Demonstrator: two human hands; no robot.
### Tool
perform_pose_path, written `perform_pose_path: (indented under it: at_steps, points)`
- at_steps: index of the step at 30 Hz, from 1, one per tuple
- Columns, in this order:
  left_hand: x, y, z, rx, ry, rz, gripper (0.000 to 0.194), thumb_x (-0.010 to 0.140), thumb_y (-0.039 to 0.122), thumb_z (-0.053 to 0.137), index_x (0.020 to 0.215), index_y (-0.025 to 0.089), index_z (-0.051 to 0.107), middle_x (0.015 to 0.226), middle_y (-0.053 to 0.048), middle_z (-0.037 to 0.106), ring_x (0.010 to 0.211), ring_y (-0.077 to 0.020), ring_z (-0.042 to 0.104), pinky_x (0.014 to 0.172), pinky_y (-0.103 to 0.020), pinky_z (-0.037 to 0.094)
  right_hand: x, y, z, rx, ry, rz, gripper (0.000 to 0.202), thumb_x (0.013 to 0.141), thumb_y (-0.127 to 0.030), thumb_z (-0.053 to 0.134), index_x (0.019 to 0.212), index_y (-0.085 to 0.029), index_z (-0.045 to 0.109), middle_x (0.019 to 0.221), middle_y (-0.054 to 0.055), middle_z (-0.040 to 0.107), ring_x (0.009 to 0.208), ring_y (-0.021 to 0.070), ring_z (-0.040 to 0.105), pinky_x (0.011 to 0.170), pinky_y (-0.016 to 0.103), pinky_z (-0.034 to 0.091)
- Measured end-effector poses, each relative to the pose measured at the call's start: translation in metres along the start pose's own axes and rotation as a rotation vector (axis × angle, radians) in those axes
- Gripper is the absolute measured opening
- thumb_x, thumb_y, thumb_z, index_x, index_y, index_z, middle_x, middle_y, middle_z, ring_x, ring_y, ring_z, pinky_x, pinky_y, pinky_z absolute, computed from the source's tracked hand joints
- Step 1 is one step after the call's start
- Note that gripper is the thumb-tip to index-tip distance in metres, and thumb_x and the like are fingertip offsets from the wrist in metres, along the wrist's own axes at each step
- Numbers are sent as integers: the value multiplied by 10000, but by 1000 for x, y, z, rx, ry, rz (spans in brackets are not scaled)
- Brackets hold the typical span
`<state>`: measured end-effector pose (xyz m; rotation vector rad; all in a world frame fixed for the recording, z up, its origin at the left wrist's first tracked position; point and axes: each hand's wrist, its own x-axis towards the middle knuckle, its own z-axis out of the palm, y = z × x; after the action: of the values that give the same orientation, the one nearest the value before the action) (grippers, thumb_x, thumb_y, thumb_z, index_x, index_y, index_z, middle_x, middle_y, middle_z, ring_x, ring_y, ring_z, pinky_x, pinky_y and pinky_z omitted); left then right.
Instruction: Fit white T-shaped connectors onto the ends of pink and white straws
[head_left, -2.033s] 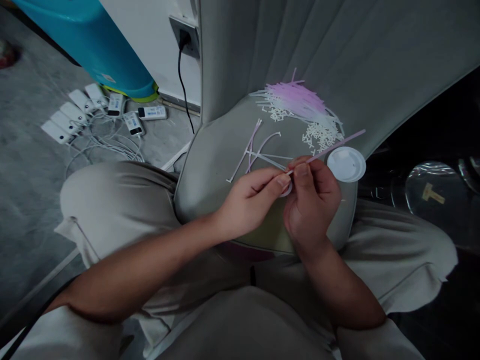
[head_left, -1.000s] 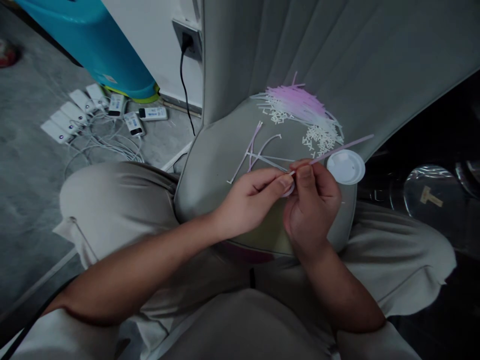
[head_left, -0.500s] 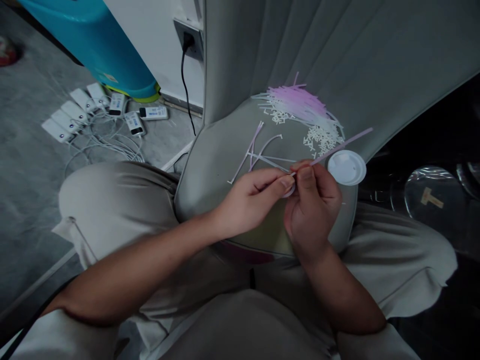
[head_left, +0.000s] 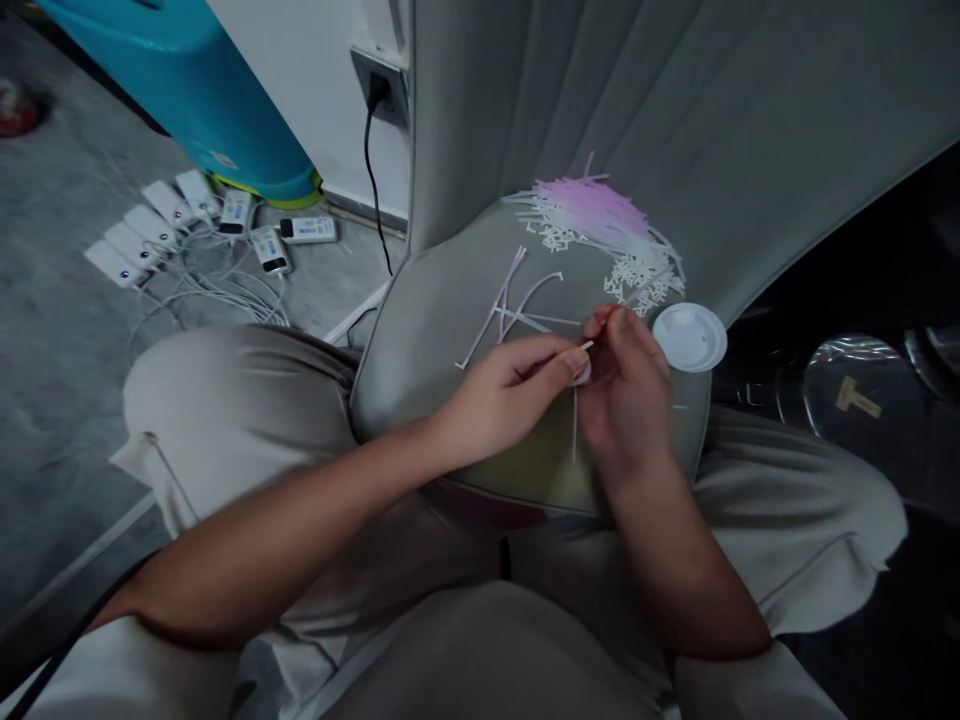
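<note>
While left hand (head_left: 514,402) pinches one white stick (head_left: 588,345), right hand (head_left: 627,395) grips one pink strip (head_left: 648,287).

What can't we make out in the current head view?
Head view, all:
- Full shape of the round white piece: mostly behind the left hand.
- Right hand: fingertips blurred, grip on the pink strip unclear.
- Print on the white boxes: too small.
- Red object: cut off by the left edge.
- Blue container: cut off by the top edge.
</note>
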<state>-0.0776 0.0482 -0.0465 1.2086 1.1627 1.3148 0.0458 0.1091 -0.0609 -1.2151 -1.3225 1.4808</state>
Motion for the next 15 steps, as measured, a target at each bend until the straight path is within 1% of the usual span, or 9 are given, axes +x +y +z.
perform_pose_path:
  at_steps: [2,4,6,7,8,10,12,13,15]
  points:
    - [1,-8,0,177,-27,-16,292,1005,380,512,931,173,703,886,-30,734,823,-143,644,780,-262,498,6,8,-11,-77,-15,49,348,794,-578,643,816,-231,626,762,-14,633,614,117,544,548,264,435]
    - [1,-14,0,324,-106,-96,283,1008,337,499,995,183,737,976,-46,777,875,-165,689,828,-290,522,8,15,-24,-172,-45,93,341,757,-538,698,707,-205,641,621,-34,596,506,101,476,489,254,359]
    - [0,-16,-1,471,-163,-165,270,991,302,529,1114,190,741,1083,-74,784,953,-204,716,892,-342,552,6,19,-38,-285,-75,113,335,725,-494,756,620,-192,659,510,-50,549,452,98,429,473,257,311]
    - [-1,-16,-3,546,-165,-166,303,974,290,562,1211,182,716,1153,-99,770,1014,-230,718,935,-375,559,5,18,-45,-340,-68,106,294,707,-451,787,628,-187,685,508,-48,561,469,104,442,491,259,313]
    - [-1,-14,-5,618,-143,-134,382,954,279,598,1312,167,669,1234,-130,742,1095,-258,705,989,-409,554,4,16,-51,-386,-43,88,241,705,-411,800,676,-185,722,540,-38,600,507,115,473,514,262,321]
    - [-1,-11,-10,722,-38,0,529,927,274,647,1430,129,574,1384,-185,655,1270,-301,632,1105,-460,501,2,9,-60,-445,46,27,194,750,-379,777,795,-192,759,632,-21,653,591,135,519,564,274,344]
    - [0,-7,-16,748,66,162,482,939,294,642,1395,141,600,1441,-185,614,1338,-297,584,1148,-456,461,-1,0,-63,-464,118,-33,179,802,-378,742,808,-198,740,635,-27,620,600,135,495,578,287,347]
    - [1,-6,-18,734,91,224,378,957,302,621,1305,161,661,1385,-163,656,1294,-276,612,1122,-432,472,-2,-3,-62,-461,136,-61,185,815,-379,734,766,-202,716,599,-39,574,573,129,460,569,291,339]
    - [2,-5,-18,648,94,263,212,980,308,588,1059,179,737,1134,-103,755,1083,-216,688,982,-355,518,-6,-8,-56,-433,153,-124,324,891,-430,661,648,-220,623,517,-64,431,505,121,376,534,299,318]
